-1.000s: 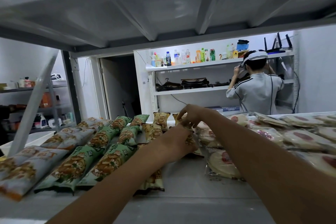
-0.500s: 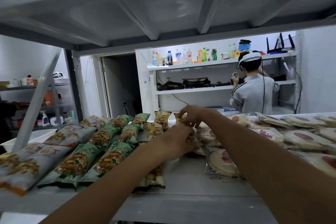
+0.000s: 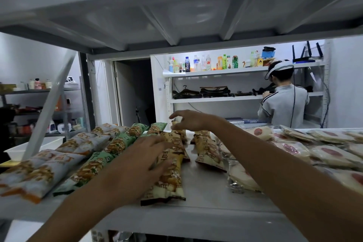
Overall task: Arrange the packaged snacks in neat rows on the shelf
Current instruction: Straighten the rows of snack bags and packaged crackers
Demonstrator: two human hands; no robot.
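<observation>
On the white shelf (image 3: 206, 202), the left hand (image 3: 137, 161) lies flat with spread fingers on a row of yellow snack packets (image 3: 170, 179). At the row's far end the right hand (image 3: 189, 120) hovers, fingers loosely spread and holding nothing. Green snack packets (image 3: 115, 143) lie just left.

Entry: one person, seen only as two arms.
- left forearm (image 3: 78, 204): bare along all its visible length, from the wrist to the lower frame edge.
- left grip (image 3: 141, 161): bare hand; fingers motion-blurred, nails too soft to make out.
- right forearm (image 3: 275, 173): likewise bare, broad at the lower right corner and narrowing to the wrist.
- right grip (image 3: 190, 121): bare hand; thumb and fingers distinct.
</observation>
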